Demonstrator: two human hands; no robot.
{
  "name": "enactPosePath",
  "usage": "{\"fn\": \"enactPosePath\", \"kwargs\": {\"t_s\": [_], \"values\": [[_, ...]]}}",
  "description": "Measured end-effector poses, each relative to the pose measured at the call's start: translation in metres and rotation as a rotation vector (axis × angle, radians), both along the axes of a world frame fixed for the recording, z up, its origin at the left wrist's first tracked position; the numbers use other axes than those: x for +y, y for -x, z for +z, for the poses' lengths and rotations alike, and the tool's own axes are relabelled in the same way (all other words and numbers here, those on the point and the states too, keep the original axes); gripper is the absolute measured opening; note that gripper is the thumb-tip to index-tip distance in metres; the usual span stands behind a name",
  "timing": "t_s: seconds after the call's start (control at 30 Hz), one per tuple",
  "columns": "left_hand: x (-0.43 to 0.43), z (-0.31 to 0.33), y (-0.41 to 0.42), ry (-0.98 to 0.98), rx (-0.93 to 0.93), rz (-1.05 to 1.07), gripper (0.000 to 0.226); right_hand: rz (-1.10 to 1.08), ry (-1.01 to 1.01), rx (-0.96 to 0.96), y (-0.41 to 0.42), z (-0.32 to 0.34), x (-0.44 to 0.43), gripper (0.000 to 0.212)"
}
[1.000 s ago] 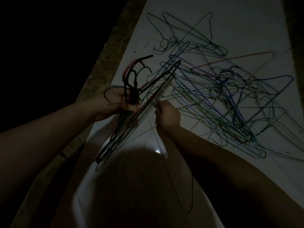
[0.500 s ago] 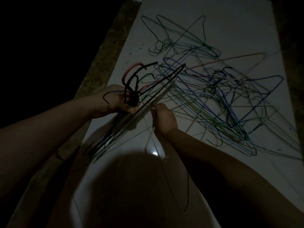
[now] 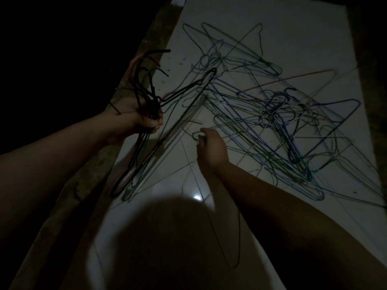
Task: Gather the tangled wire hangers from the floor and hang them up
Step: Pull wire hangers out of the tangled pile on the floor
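Above the dim floor [image 3: 293, 38], left hand [image 3: 144, 119] grips hanger bundle [image 3: 146, 155], right hand [image 3: 212, 149] pinches hook [image 3: 195, 135].

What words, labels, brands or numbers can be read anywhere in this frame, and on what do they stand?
None: no text can be read anywhere.
The bundle of hangers gripped by the left hand, the single hanger pinched by the right hand, the tangled pile and the white floor show no writing. The frame is dim, so any fine marking would be too dark to read.
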State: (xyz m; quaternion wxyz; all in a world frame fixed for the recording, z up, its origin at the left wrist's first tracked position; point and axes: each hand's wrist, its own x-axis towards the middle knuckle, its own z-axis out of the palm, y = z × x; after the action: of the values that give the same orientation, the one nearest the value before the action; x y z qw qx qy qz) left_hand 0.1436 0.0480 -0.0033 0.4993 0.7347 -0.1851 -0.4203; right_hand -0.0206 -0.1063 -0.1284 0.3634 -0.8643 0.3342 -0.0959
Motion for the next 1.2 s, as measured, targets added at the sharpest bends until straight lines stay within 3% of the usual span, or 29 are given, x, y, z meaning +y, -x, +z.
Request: {"fn": "enactPosePath", "kwargs": {"t_s": [0.1,0.27,0.47,0.7,0.87,1.0,1.1,1.2], "values": [[-0.003,0.016,0.014,0.076,-0.032,-0.107,0.032,-0.019,-0.012,-0.016,-0.001,0.005,-0.004,0.038],[-0.017,0.024,0.027,0.067,-0.071,-0.034,0.023,-0.018,-0.056,-0.071,0.008,0.022,-0.013,0.038],[-0.065,0.035,0.058,0.096,-0.011,0.059,0.023,-0.136,0.093,-0.112,0.063,0.044,-0.059,0.032],[-0.123,0.046,0.108,0.165,0.033,0.033,0.026,-0.539,0.266,0.163,0.176,0.041,-0.136,0.036],[-0.146,0.049,0.141,0.212,0.079,0.044,0.027,-0.579,0.175,0.327,0.225,0.025,-0.164,0.04],[-0.151,0.044,0.149,0.183,0.073,0.015,0.023,-0.379,0.069,0.461,0.231,0.012,-0.164,0.032],[-0.153,0.04,0.152,0.157,0.049,-0.002,0.024,-0.364,0.012,0.446,0.224,0.004,-0.164,0.021],[-0.156,0.038,0.154,0.157,0.038,0.016,0.026,-0.477,-0.045,0.345,0.222,0.003,-0.167,0.022]]}}
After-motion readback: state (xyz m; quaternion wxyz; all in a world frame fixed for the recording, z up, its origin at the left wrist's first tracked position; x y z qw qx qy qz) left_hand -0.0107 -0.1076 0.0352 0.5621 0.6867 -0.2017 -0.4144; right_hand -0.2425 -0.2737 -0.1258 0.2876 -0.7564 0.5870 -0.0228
